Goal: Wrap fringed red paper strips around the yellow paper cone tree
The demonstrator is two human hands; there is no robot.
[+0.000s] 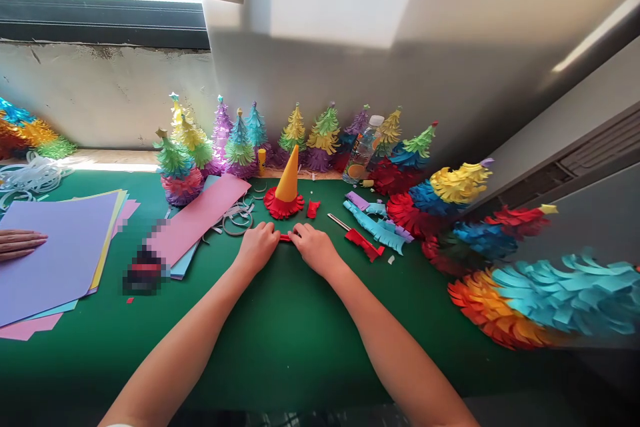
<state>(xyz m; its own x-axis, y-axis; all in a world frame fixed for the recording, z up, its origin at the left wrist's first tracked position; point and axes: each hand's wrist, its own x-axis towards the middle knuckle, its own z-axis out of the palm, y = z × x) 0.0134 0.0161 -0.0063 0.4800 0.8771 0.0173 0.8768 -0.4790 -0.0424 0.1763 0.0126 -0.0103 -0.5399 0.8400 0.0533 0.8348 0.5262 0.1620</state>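
Note:
My left hand (259,245) and my right hand (314,246) rest on the green table (280,333), their fingers curled and pinching a small strip of red paper (285,238) between them. Just beyond stands a yellow paper cone (289,178) with a red fringed ring (283,208) around its base. A loose red scrap (313,209) lies right of the cone. Red-handled scissors (361,241) lie to the right of my right hand.
Many fringed paper trees (295,130) line the wall and lie tipped at right (545,300). A stack of coloured paper sheets (55,260) sits at left, another person's hand (17,243) on it. Also here: a pink sheet (200,217), a glue stick (261,161), a bottle (363,150), blue fringe strips (380,227).

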